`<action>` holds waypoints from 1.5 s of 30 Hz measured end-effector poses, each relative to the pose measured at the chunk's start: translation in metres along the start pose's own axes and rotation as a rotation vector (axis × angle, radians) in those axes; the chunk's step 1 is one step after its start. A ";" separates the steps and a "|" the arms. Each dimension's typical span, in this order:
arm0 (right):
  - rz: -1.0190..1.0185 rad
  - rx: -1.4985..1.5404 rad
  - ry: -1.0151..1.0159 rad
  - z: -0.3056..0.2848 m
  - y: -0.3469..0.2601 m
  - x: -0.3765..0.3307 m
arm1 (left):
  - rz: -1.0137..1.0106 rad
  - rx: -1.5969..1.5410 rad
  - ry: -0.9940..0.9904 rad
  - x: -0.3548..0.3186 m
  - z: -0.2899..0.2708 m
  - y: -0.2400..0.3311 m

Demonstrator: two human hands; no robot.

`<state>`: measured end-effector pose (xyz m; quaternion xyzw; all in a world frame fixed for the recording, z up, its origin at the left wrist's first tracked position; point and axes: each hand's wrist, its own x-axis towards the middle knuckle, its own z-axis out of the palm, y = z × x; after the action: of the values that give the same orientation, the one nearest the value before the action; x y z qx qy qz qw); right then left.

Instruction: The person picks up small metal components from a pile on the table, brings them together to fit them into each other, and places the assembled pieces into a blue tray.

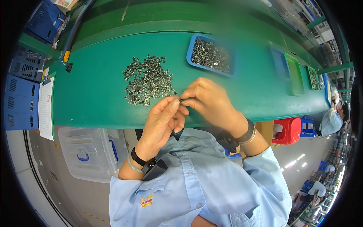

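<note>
Over the near part of the green table, my left hand (165,116) and my right hand (208,100) meet at the fingertips. Both pinch a tiny dark part (181,100) between them, mostly covered by the fingers, so its exact kind does not show. Just beyond my left hand spreads a loose pile of small black and silver parts (148,80). Farther off and to the right, a blue tray (188,56) holds many more small parts of similar look.
To the right lie another blue tray (280,63), a green tray (295,73) and a small green bin (313,78) of parts. A clipboard (46,108) hangs at the left table edge, above a clear lidded box (89,153). A red stool (287,130) stands right; a co-worker (332,119) sits beyond.
</note>
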<state>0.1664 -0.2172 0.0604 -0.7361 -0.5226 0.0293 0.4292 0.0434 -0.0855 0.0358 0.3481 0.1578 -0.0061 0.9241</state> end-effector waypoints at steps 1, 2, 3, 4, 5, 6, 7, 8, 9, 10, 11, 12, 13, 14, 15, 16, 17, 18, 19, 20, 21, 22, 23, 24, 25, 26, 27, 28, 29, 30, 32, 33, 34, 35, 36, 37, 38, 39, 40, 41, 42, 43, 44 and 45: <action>-0.016 0.000 0.023 -0.001 -0.002 -0.002 | 0.008 0.003 0.001 0.001 0.001 -0.001; -0.032 0.001 0.045 -0.001 -0.004 -0.004 | 0.016 0.006 0.003 0.001 0.001 -0.003; -0.050 0.003 0.067 -0.001 -0.005 -0.005 | 0.025 0.009 0.007 0.001 0.002 -0.004; -0.049 0.003 0.070 -0.001 -0.006 -0.007 | 0.023 0.012 0.005 0.001 0.003 -0.004; -0.048 -0.010 0.065 -0.001 -0.007 -0.008 | 0.029 0.005 0.006 0.000 0.004 -0.003; -0.048 -0.023 0.061 -0.001 -0.008 -0.009 | 0.034 -0.002 0.007 -0.001 0.005 -0.003; -0.047 -0.036 0.056 -0.001 -0.008 -0.010 | 0.039 -0.010 0.008 -0.001 0.006 -0.003; -0.048 -0.034 0.058 -0.001 -0.009 -0.010 | 0.040 -0.006 0.009 -0.001 0.006 -0.003; -0.053 -0.035 0.064 -0.002 -0.010 -0.010 | 0.039 0.000 0.003 -0.001 0.006 -0.003; -0.058 -0.037 0.069 -0.003 -0.012 -0.010 | 0.038 0.005 -0.002 -0.002 0.006 -0.003; -0.062 -0.039 0.074 -0.003 -0.013 -0.011 | 0.037 0.010 -0.008 -0.002 0.006 -0.003; -0.063 -0.039 0.076 -0.002 -0.013 -0.012 | 0.037 0.012 -0.008 -0.002 0.006 -0.003; -0.043 0.018 0.110 0.000 -0.011 -0.014 | 0.039 -0.012 -0.013 -0.002 0.006 -0.004; -0.023 0.075 0.143 0.003 -0.010 -0.016 | 0.040 -0.037 -0.018 -0.002 0.007 -0.005; -0.003 0.132 0.176 0.004 -0.010 -0.018 | 0.042 -0.062 -0.023 -0.002 0.007 -0.005; -0.004 0.131 0.177 0.005 -0.010 -0.018 | 0.042 -0.061 -0.024 -0.002 0.007 -0.005; 0.006 0.130 0.181 0.005 -0.011 -0.019 | 0.045 -0.046 -0.024 -0.002 0.007 -0.005; 0.016 0.129 0.186 0.005 -0.012 -0.020 | 0.048 -0.031 -0.024 -0.003 0.007 -0.005; 0.026 0.129 0.190 0.005 -0.012 -0.020 | 0.051 -0.016 -0.024 -0.003 0.007 -0.005; 0.027 0.128 0.191 0.004 -0.012 -0.020 | 0.051 -0.016 -0.025 -0.003 0.008 -0.004; 0.004 0.064 0.166 0.001 -0.012 -0.020 | 0.071 0.018 -0.012 -0.003 0.010 -0.004; -0.018 -0.001 0.142 -0.001 -0.011 -0.020 | 0.091 0.052 0.001 -0.004 0.012 -0.003; -0.041 -0.066 0.117 -0.003 -0.011 -0.019 | 0.111 0.085 0.013 -0.004 0.013 -0.002; -0.040 -0.066 0.117 -0.003 -0.012 -0.019 | 0.111 0.086 0.013 -0.004 0.012 -0.002; -0.050 -0.075 0.116 -0.004 -0.013 -0.018 | 0.110 0.098 0.009 -0.004 0.012 -0.001; -0.060 -0.085 0.114 -0.005 -0.013 -0.017 | 0.110 0.110 0.004 -0.004 0.011 -0.001; -0.069 -0.094 0.112 -0.005 -0.014 -0.016 | 0.110 0.122 0.000 -0.004 0.011 0.000; -0.069 -0.094 0.113 -0.004 -0.013 -0.016 | 0.110 0.123 -0.001 -0.003 0.011 0.000; -0.060 -0.049 0.137 -0.002 -0.012 -0.017 | 0.093 0.101 -0.004 -0.003 0.011 -0.001; -0.051 -0.003 0.161 0.000 -0.011 -0.018 | 0.076 0.079 -0.006 -0.003 0.011 -0.001; -0.040 0.042 0.186 0.003 -0.010 -0.021 | 0.058 0.058 -0.009 -0.002 0.011 -0.003; -0.029 0.050 0.193 0.003 -0.010 -0.022 | 0.052 0.040 -0.016 -0.002 0.010 -0.003; -0.018 0.058 0.200 0.004 -0.009 -0.023 | 0.046 0.021 -0.022 -0.002 0.010 -0.004; -0.007 0.067 0.207 0.004 -0.009 -0.024 | 0.040 0.002 -0.028 -0.001 0.010 -0.005; -0.006 0.068 0.208 0.003 -0.009 -0.024 | 0.039 0.003 -0.027 -0.001 0.010 -0.005; -0.014 0.051 0.203 0.002 -0.010 -0.024 | 0.039 0.003 -0.025 -0.001 0.010 -0.006; -0.022 0.034 0.197 0.001 -0.010 -0.024 | 0.040 0.003 -0.023 -0.001 0.010 -0.006; -0.031 0.017 0.191 0.000 -0.010 -0.025 | 0.040 0.004 -0.021 -0.002 0.010 -0.007; -0.031 0.018 0.191 0.000 -0.010 -0.026 | 0.040 0.004 -0.021 -0.002 0.011 -0.007; -0.028 0.022 0.184 0.000 -0.009 -0.027 | 0.036 0.007 -0.015 -0.002 0.011 -0.007; -0.025 0.026 0.177 0.000 -0.009 -0.028 | 0.031 0.011 -0.010 -0.002 0.011 -0.008; -0.022 0.029 0.170 0.000 -0.008 -0.028 | 0.026 0.014 -0.005 -0.002 0.011 -0.008; -0.023 0.030 0.171 0.000 -0.008 -0.028 | 0.026 0.014 -0.005 -0.002 0.012 -0.008; -0.024 0.032 0.174 0.000 -0.008 -0.028 | 0.026 0.017 -0.004 -0.002 0.012 -0.008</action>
<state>0.1478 -0.2393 0.0546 -0.7227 -0.4916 -0.0315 0.4849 0.0438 -0.0997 0.0397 0.3581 0.1516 0.0038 0.9213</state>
